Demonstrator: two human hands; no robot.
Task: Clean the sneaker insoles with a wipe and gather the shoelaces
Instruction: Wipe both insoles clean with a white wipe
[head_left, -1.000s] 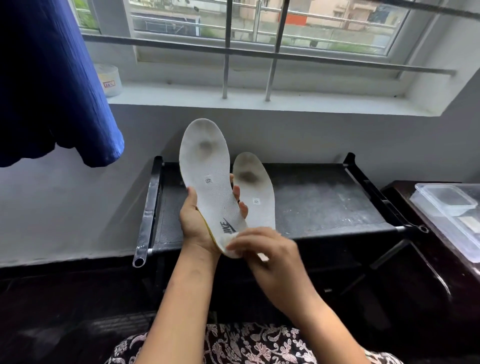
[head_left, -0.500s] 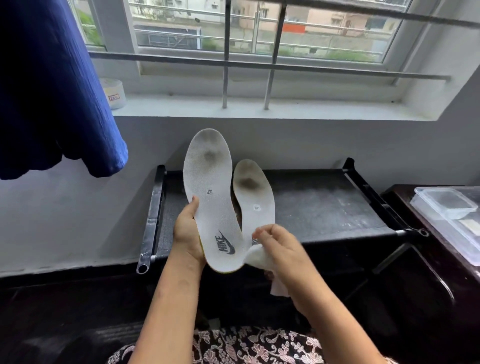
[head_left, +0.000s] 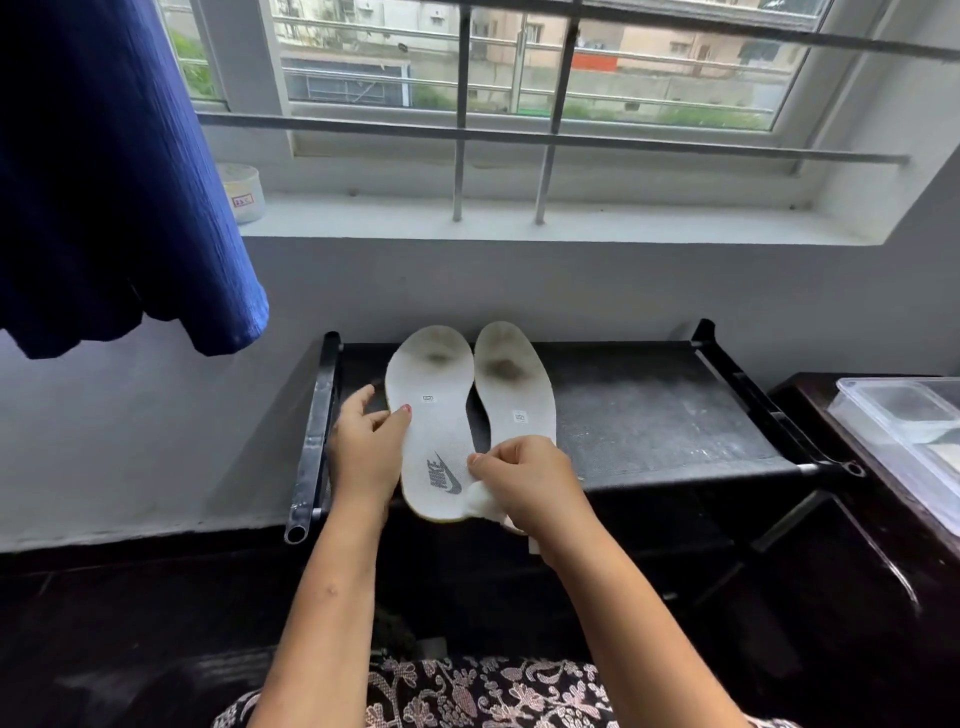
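Reaching forward, the left hand (head_left: 366, 452) pinches the logo insole (head_left: 435, 415) by its left edge, thumb on top; the right hand (head_left: 525, 480), fingers curled, pinches a white wipe (head_left: 484, 503) at its heel. The second insole (head_left: 514, 395) lies just beside it on the black rack (head_left: 654, 415).

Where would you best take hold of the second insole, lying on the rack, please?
I'd pinch the second insole at its narrow middle, coming from the right: that long edge is free, while the other insole crowds its left edge and the right hand with the wipe covers its heel.
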